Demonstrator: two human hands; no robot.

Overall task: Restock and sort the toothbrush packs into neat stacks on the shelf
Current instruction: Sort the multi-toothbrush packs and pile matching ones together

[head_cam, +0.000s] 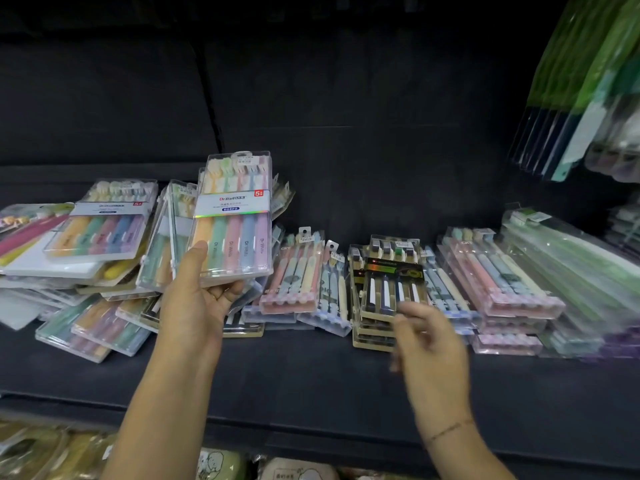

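My left hand (197,299) pinches the five-brush pack (235,216), likely light, stiff and slick, by its bottom edge; my right hand (429,344), lower right, hovers loose-fingered and empty

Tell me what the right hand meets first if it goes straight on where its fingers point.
Probably the top black-and-gold toothbrush pack on the stack just ahead of the right hand. Motion blur hides whether the hand already touches its near edge.
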